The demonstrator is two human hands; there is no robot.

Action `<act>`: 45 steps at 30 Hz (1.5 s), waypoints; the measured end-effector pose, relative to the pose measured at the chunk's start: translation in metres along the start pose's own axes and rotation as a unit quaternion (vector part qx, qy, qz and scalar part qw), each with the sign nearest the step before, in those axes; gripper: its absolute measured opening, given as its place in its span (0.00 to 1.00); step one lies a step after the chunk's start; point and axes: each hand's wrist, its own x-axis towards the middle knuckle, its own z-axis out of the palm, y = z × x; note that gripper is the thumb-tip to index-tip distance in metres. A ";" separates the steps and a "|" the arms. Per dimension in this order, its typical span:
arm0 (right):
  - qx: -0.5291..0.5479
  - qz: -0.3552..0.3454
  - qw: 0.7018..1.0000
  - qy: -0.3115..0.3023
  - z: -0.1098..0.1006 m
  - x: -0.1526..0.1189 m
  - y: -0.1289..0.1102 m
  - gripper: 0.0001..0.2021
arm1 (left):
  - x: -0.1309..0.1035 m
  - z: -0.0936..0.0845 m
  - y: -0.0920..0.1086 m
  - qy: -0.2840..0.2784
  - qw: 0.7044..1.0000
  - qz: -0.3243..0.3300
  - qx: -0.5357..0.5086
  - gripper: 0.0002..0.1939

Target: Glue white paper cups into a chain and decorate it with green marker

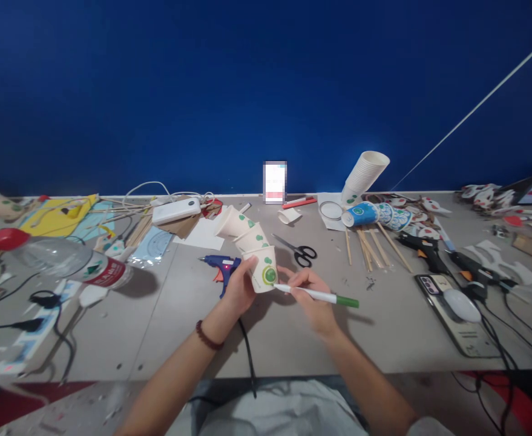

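Observation:
A white paper cup (259, 261) with green spots and a round green mark is gripped by my left hand (241, 287), whose wrist wears a dark red bracelet. Two similar cups (251, 238) reach up and left behind it; whether they are joined to it I cannot tell. Between the fingers of my right hand (311, 298) is a white marker (322, 295) with a green end, its tip at the lower right of the held cup. A blue glue gun (221, 264) lies just left of my left hand, and black-handled scissors (298, 250) lie beyond my right hand.
A red-capped bottle (77, 260) and a power strip (48, 327) are at left. Farther right are a tall cup stack (366, 174), blue cups (361, 214), wooden sticks (368, 249), black glue guns (424, 249) with cables, and a phone (451, 327) under a white mouse (462, 304).

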 end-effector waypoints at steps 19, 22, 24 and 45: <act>0.009 0.000 1.000 -0.022 0.000 0.000 0.001 0.08 | 0.001 -0.001 -0.001 0.004 1.000 0.010 -0.006 0.26; 0.010 -0.007 1.000 -0.017 -0.001 0.001 0.002 0.07 | 0.000 0.000 0.001 -0.003 1.000 0.003 -0.005 0.23; 0.008 -0.005 1.000 -0.007 -0.003 0.002 0.004 0.07 | -0.001 0.002 0.002 -0.010 1.000 0.002 -0.004 0.22; 0.007 -0.009 1.000 -0.028 -0.004 0.003 0.003 0.07 | -0.001 0.002 0.002 -0.017 1.000 0.004 -0.015 0.22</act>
